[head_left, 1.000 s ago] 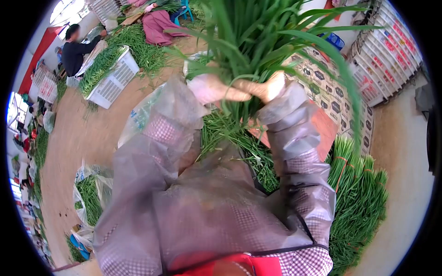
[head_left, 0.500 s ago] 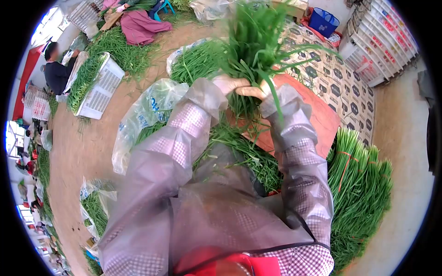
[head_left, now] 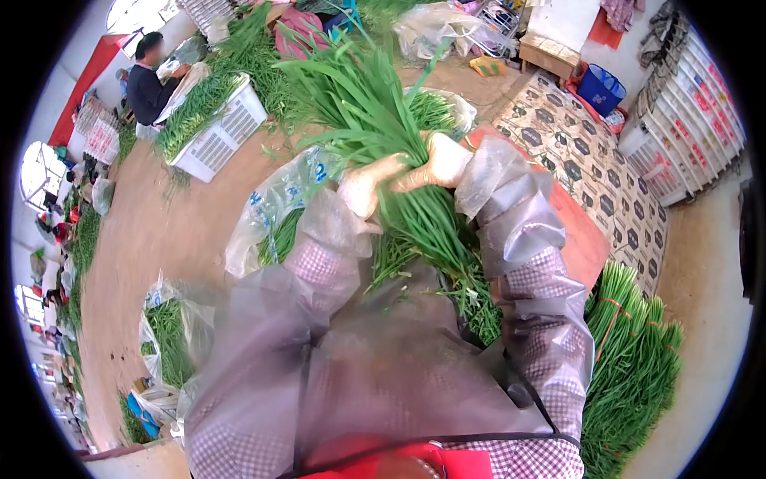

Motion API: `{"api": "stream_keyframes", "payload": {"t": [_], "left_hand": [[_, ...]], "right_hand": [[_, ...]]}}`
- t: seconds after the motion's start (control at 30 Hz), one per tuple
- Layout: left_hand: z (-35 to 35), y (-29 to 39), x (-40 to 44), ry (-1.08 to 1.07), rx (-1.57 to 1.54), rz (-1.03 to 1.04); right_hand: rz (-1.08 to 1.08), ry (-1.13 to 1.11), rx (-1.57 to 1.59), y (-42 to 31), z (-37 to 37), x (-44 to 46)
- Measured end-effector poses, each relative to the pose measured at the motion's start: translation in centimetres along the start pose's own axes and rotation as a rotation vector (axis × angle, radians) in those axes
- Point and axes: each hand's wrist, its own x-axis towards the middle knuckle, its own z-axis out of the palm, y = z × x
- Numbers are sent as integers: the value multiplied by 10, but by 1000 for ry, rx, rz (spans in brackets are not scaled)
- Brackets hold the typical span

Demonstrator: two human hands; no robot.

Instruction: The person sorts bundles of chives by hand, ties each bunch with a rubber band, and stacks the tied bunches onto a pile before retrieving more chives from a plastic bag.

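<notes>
A loose bunch of chives [head_left: 371,112] is held up in front of my body, its leaf tips fanning out toward the upper left. My left hand [head_left: 367,188] is closed round the bunch on the left side. From the right, my right hand [head_left: 439,164] grips the same bunch, its thumb and fingers close to the left hand's. The lower ends hang down over loose chives [head_left: 479,307] at my lap. A reddish board [head_left: 582,235] lies just beyond my right sleeve.
Tied chive bundles [head_left: 630,359] stand at my right. Plastic bags of chives [head_left: 263,215] lie to the left. A white crate [head_left: 227,132] heaped with chives is near a seated person [head_left: 148,88]. A blue basket [head_left: 600,89] and stacked white crates [head_left: 686,136] are at the back right.
The bunch has come lower and nearer, and its leaves now lean to the upper left instead of standing upright. Both hands keep hold of it. My view has shifted, showing more of the room.
</notes>
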Motion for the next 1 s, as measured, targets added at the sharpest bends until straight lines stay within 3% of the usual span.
{"api": "stream_keyframes", "payload": {"t": [0.13,0.23,0.27,0.33,0.4,0.53,0.6,0.63,0.7,0.77,0.87,0.93,0.97,1.0], "left_hand": [[-24,-9,-39,114,-93,182],[-64,-8,-67,203,-57,81],[-67,-4,-74,170,-72,42],[-66,11,-83,0,-61,-12],[-47,24,-90,-173,57,-13],[-61,25,-101,-96,-10,-69],[-92,13,-96,-94,-130,21],[-89,16,-94,-37,-115,78],[-89,24,-99,286,-206,73],[-118,27,-95,337,-316,97],[-166,26,-95,598,-342,242],[-196,23,-101,657,-335,243],[-207,22,-104,716,-325,238],[-215,20,-106,809,-302,217]], "right_hand": [[-76,-101,138,26,44,13],[-10,-143,218,55,76,27],[-146,-224,248,58,83,33],[-126,-233,219,67,98,42],[-41,-265,264,70,111,47],[245,-312,349,75,122,52],[374,-350,384,83,122,48],[424,-383,394,91,123,46],[476,-498,357,114,117,37],[316,-472,121,176,117,24],[277,-389,232,247,109,-16],[441,-187,325,258,108,-36],[557,9,346,240,112,-51],[566,65,408,201,104,-62]]}}
